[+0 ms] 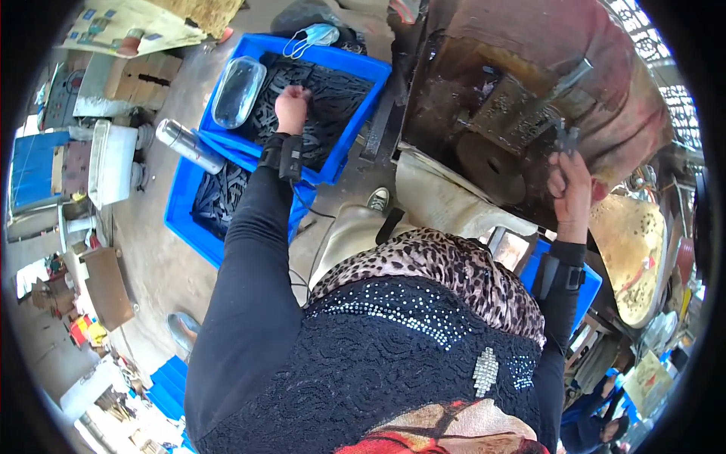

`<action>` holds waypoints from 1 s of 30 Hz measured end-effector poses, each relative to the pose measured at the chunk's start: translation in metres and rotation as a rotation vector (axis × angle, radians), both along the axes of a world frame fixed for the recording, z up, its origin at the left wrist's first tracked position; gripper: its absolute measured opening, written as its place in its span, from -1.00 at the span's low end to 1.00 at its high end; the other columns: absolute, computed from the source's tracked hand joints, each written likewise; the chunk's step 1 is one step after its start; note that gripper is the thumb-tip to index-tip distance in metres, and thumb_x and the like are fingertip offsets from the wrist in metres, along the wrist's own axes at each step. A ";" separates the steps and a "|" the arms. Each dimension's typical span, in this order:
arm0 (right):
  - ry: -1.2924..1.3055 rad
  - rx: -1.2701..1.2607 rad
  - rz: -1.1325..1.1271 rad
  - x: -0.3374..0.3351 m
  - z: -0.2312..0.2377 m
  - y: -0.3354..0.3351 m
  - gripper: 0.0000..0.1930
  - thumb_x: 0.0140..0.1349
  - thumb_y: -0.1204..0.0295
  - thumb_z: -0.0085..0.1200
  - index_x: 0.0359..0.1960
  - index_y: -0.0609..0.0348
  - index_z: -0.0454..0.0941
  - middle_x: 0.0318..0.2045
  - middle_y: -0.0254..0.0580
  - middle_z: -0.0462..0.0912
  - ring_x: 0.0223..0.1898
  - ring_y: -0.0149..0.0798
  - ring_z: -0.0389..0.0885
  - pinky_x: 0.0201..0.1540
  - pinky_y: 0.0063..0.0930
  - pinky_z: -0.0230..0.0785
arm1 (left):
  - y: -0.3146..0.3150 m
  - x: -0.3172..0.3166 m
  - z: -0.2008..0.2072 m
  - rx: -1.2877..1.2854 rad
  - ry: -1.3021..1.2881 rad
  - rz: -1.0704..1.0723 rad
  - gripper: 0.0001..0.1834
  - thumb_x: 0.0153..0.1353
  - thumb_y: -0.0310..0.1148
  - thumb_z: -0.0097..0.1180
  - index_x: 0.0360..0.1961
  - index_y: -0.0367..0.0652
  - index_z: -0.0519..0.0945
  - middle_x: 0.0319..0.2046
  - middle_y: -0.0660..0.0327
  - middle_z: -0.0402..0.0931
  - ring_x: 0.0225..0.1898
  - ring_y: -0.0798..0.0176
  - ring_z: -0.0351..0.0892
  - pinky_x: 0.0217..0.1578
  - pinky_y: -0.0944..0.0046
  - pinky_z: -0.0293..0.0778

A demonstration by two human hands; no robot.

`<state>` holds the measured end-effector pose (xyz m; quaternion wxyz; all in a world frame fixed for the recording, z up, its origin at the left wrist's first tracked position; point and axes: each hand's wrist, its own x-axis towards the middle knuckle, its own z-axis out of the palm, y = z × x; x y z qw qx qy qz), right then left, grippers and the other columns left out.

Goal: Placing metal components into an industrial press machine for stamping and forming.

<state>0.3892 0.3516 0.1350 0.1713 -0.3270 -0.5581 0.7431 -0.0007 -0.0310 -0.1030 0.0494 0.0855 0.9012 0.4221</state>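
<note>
My left hand [291, 110] is over a blue crate [361, 66] full of dark, narrow metal strips [336, 94]. Its fingers are bent together; whatever they may pinch is too small to make out. On the right, my right hand [570, 185] closes around a short dark metal piece [566, 139] that sticks up past the fingers. This hand is beside a wet, brown machine bed [473, 163] with a round plate and a metal block. A metal bar [571, 78] slants above the block.
A clear plastic tub [238, 92] and a face mask [314, 38] rest on the crate. A second blue crate [180, 200] with strips stands nearer, beside a steel flask [189, 145]. Reddish cloth [616, 98] drapes the machine. Another person [590, 424] is at the lower right.
</note>
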 end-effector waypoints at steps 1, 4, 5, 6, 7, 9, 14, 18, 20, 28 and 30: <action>0.003 -0.006 0.024 -0.005 0.008 0.005 -0.80 0.38 0.40 -0.04 -0.02 0.15 0.43 -0.38 -0.36 0.54 -0.64 -0.62 0.18 -0.66 -0.73 -0.05 | -0.011 -0.006 0.010 0.217 0.020 0.012 -0.81 0.17 -0.30 0.18 -0.30 -0.20 0.57 -0.41 0.10 0.62 -0.44 0.11 0.62 -0.32 0.21 0.55; -0.053 0.174 -0.185 -0.015 0.027 0.021 -0.83 0.38 0.38 -0.03 -0.06 0.10 0.46 -0.47 -0.43 0.45 -0.66 -0.63 0.13 -0.68 -0.75 -0.10 | -0.001 0.006 0.065 0.595 -0.092 0.038 -0.85 0.24 -0.34 0.13 -0.23 -0.17 0.54 -0.46 0.20 0.56 -0.52 0.24 0.56 -0.43 0.29 0.51; -0.054 0.173 -0.181 -0.022 0.036 0.021 -0.83 0.38 0.38 -0.03 -0.06 0.10 0.46 -0.47 -0.43 0.45 -0.66 -0.63 0.13 -0.68 -0.75 -0.10 | 0.008 0.020 0.096 0.749 -0.219 0.064 -0.87 0.27 -0.37 0.09 -0.21 -0.17 0.52 -0.48 0.23 0.53 -0.52 0.26 0.54 -0.45 0.30 0.48; -0.062 0.303 -0.251 -0.035 0.046 0.020 -0.84 0.37 0.36 -0.01 -0.08 0.07 0.47 -0.49 -0.43 0.42 -0.66 -0.65 0.13 -0.68 -0.75 -0.13 | 0.006 0.029 0.111 0.903 -0.340 0.099 -0.88 0.29 -0.40 0.05 -0.18 -0.17 0.51 -0.49 0.26 0.50 -0.52 0.29 0.53 -0.47 0.32 0.46; -0.069 0.433 -0.322 -0.046 0.053 0.020 -0.84 0.37 0.33 0.01 -0.09 0.04 0.47 -0.51 -0.43 0.40 -0.67 -0.67 0.12 -0.69 -0.75 -0.16 | -0.002 0.032 0.112 0.903 -0.332 0.111 -0.88 0.29 -0.40 0.05 -0.18 -0.17 0.51 -0.49 0.26 0.50 -0.52 0.29 0.53 -0.47 0.32 0.46; -0.102 0.533 -0.265 -0.063 0.060 0.046 -0.80 0.36 0.31 0.03 -0.07 0.09 0.50 -0.49 -0.37 0.45 -0.62 -0.61 0.24 -0.63 -0.71 -0.01 | -0.022 0.035 0.113 1.036 -0.445 0.124 -0.87 0.31 -0.47 0.00 -0.14 -0.19 0.47 -0.44 0.21 0.51 -0.48 0.24 0.54 -0.42 0.25 0.51; -0.120 1.474 -0.246 -0.096 0.066 0.084 -0.55 0.26 0.11 0.14 -0.09 0.32 0.59 -0.41 -0.10 0.65 -0.39 -0.26 0.60 -0.29 -0.45 0.40 | -0.015 0.049 0.113 1.389 -0.786 0.415 -0.76 0.31 -0.57 -0.13 -0.02 -0.21 0.43 -0.37 0.13 0.50 -0.37 0.19 0.59 -0.31 0.17 0.59; -0.259 1.359 -0.256 -0.115 0.067 0.077 -0.60 0.29 0.16 0.11 0.01 0.20 0.60 -0.23 -0.10 0.69 -0.14 -0.25 0.61 0.04 -0.47 0.31 | -0.009 0.071 0.159 1.424 -0.633 0.318 -0.55 0.29 -0.62 -0.20 0.22 -0.17 0.32 -0.24 0.02 0.53 -0.33 0.15 0.59 -0.29 0.17 0.60; -0.282 1.359 -0.239 -0.120 0.064 0.084 -0.60 0.28 0.13 0.11 0.00 0.16 0.60 -0.23 -0.08 0.69 -0.15 -0.24 0.62 0.02 -0.47 0.33 | -0.002 0.084 0.183 1.369 -0.622 0.270 -0.50 0.29 -0.61 -0.19 0.27 -0.15 0.26 -0.21 0.02 0.54 -0.36 0.18 0.59 -0.33 0.21 0.58; -0.358 1.417 -0.236 -0.118 0.068 0.101 -0.59 0.24 0.05 0.13 -0.06 0.07 0.65 -0.28 0.00 0.69 -0.20 -0.15 0.67 -0.08 -0.39 0.40 | 0.039 0.117 0.197 1.142 -0.729 -0.382 -0.43 0.32 -0.55 -0.11 0.36 -0.08 0.22 -0.14 0.06 0.60 -0.48 0.37 0.54 -0.50 0.47 0.45; -0.329 1.439 -0.254 -0.122 0.058 0.105 -0.59 0.23 0.05 0.14 -0.08 0.08 0.65 -0.29 -0.01 0.69 -0.21 -0.12 0.68 -0.10 -0.37 0.41 | 0.063 0.133 0.200 1.050 -0.722 -0.504 -0.52 0.36 -0.51 -0.11 0.31 -0.07 0.33 -0.18 0.13 0.62 -0.53 0.44 0.50 -0.56 0.54 0.37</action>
